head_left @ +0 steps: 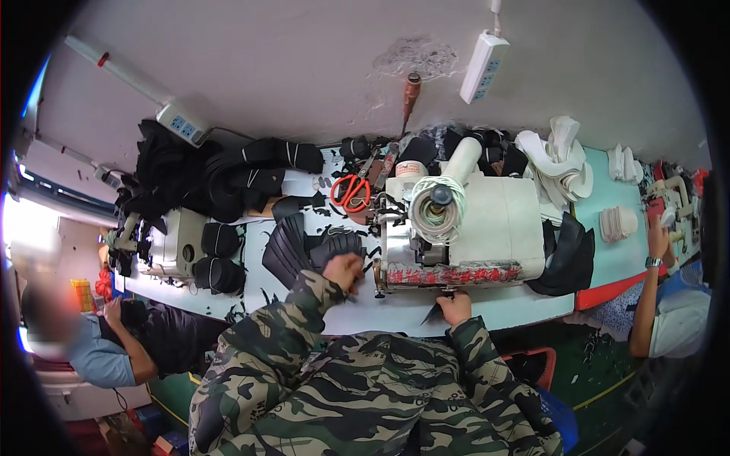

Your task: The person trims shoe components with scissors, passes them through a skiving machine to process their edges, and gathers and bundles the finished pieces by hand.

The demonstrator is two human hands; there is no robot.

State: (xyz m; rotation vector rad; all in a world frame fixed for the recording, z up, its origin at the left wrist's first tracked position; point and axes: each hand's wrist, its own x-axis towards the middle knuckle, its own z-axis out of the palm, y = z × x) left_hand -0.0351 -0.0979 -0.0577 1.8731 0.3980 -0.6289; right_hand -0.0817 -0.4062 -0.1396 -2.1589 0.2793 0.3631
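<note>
Black, thin, pointed: one dark piece (433, 313), pinched by the nearly closed right hand (456, 307) at the near side of the white-topped bench (388, 313), apparently to steady it. Directly beyond that hand: sewing machine (502, 220), smooth cream casing, red markings, pale thread (426, 222) wound round above, presumably for feeding. Left hand (344, 273): half-curled, palm down; whether it grips anything, cannot tell. Just beyond it: curved black strips (285, 247), matte, overlapping, likely spread for reach. Farther beyond: scissors, orange loop handles (368, 199). Left of it: rounded black bundles (219, 275), seemingly bound to keep together.
</note>
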